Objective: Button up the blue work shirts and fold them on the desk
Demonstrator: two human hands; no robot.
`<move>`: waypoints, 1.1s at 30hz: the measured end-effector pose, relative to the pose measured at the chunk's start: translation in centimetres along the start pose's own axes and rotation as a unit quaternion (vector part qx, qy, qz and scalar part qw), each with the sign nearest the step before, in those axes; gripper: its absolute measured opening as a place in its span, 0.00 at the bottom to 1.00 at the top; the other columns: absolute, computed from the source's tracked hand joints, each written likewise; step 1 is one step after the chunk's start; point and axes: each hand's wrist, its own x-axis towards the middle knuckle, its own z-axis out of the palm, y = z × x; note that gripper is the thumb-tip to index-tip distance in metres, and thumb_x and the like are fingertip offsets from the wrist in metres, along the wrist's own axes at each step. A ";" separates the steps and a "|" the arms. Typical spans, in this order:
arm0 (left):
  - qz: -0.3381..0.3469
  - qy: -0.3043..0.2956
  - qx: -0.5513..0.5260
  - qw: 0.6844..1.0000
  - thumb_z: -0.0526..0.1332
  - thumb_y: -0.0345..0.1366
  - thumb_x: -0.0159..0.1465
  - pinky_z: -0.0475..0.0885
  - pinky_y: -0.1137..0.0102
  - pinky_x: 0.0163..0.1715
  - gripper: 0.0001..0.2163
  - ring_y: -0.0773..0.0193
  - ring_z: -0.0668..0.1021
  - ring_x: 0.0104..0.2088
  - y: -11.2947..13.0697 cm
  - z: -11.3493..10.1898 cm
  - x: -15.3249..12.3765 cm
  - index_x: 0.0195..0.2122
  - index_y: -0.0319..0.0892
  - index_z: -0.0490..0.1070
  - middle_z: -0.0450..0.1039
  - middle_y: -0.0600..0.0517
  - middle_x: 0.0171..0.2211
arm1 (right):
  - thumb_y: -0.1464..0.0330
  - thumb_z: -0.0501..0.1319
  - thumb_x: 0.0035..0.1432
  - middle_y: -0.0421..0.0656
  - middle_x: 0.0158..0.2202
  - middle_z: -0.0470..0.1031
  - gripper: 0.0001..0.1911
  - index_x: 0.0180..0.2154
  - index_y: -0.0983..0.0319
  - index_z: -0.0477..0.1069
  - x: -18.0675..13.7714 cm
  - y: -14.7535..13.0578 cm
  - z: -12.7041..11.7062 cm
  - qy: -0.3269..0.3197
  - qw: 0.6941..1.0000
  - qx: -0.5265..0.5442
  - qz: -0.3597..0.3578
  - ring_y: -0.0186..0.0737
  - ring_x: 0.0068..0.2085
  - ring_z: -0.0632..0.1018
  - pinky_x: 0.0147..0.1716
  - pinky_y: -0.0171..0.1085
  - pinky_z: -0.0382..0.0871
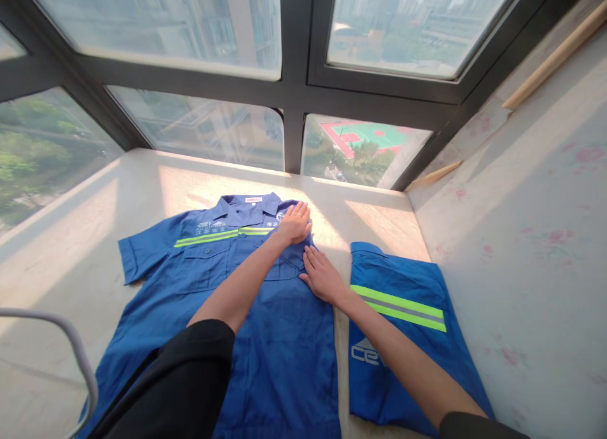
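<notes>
A blue short-sleeved work shirt (279, 338) lies front up, its collar toward the window and a yellow-green stripe across the chest. Its left-hand sleeve in the picture is spread out; the other sleeve is folded in and mostly hidden under my hands. Flat on the shirt near the collar's right side rests my left hand (296, 222), fingers stretched out. Just below it, my right hand (323, 276) lies along the shirt's right edge with its fingers extended, pressing on the cloth. Neither hand grips anything.
A folded blue garment (403, 274) with a yellow-green and grey stripe lies right of the shirt, by the flowered wall (531, 249). Windows with dark frames (294, 104) stand behind the pale sill (190, 176). A grey curved tube (78, 344) is at the lower left.
</notes>
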 end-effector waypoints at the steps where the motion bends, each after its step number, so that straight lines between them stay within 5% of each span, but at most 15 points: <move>1: 0.001 -0.029 -0.002 1.000 0.46 0.42 0.69 0.46 0.54 0.68 0.28 0.50 0.51 0.70 -0.4 0.5 0.5 0.66 0.30 0.56 0.49 0.39 0.69 | 0.60 0.53 0.68 0.60 0.68 0.53 0.31 0.64 0.74 0.59 -0.1 0.0 0.3 0.004 1.000 0.002 -0.002 0.55 0.69 0.55 0.65 0.53 0.53; 4: -0.009 -0.081 -0.013 0.997 0.45 0.49 0.69 0.46 0.52 0.67 0.31 0.51 0.51 0.70 -1.6 2.1 1.2 0.68 0.34 0.51 0.45 0.42 0.70 | 0.57 0.53 0.67 0.60 0.68 0.52 0.33 0.64 0.74 0.58 -0.6 0.1 0.6 0.005 1.000 0.002 -0.005 0.56 0.69 0.54 0.66 0.53 0.53; 8: -0.012 -0.054 -0.029 0.998 0.44 0.52 0.69 0.44 0.52 0.68 0.32 0.52 0.50 0.70 -2.5 3.4 1.1 0.70 0.39 0.49 0.44 0.45 0.71 | 0.55 0.55 0.66 0.60 0.69 0.50 0.36 0.65 0.74 0.56 -1.2 0.0 0.5 -0.010 1.000 0.000 -0.013 0.57 0.69 0.53 0.66 0.53 0.53; 22: -0.011 -0.023 -0.060 0.998 0.45 0.53 0.68 0.43 0.54 0.67 0.32 0.53 0.51 0.70 -2.4 3.3 0.7 0.69 0.41 0.52 0.47 0.46 0.71 | 0.47 0.56 0.62 0.63 0.69 0.47 0.46 0.66 0.75 0.54 -2.8 -0.1 -0.3 -0.059 0.997 0.026 -0.040 0.61 0.70 0.50 0.66 0.56 0.50; 26: -0.008 -0.016 -0.056 0.998 0.45 0.54 0.68 0.45 0.53 0.67 0.33 0.51 0.53 0.69 -2.4 3.2 0.7 0.68 0.39 0.53 0.49 0.44 0.70 | 0.48 0.53 0.64 0.60 0.66 0.59 0.38 0.62 0.71 0.63 -1.6 -0.2 -2.4 -0.068 0.997 0.044 -0.014 0.57 0.66 0.61 0.63 0.53 0.59; 29: -0.007 -0.022 -0.055 0.998 0.45 0.52 0.68 0.45 0.53 0.67 0.31 0.51 0.52 0.69 -2.4 3.2 0.6 0.68 0.38 0.53 0.49 0.44 0.70 | 0.56 0.50 0.69 0.55 0.58 0.71 0.25 0.57 0.65 0.69 1.0 -0.2 -4.0 -0.027 0.997 0.057 0.040 0.50 0.59 0.72 0.57 0.48 0.67; 33: -0.010 -0.041 -0.050 0.998 0.45 0.47 0.69 0.43 0.55 0.67 0.29 0.53 0.49 0.70 -2.4 3.1 0.6 0.69 0.39 0.51 0.44 0.45 0.71 | 0.59 0.55 0.67 0.60 0.64 0.62 0.29 0.63 0.69 0.60 4.3 0.0 -3.3 0.067 0.994 0.030 0.078 0.55 0.65 0.62 0.62 0.53 0.59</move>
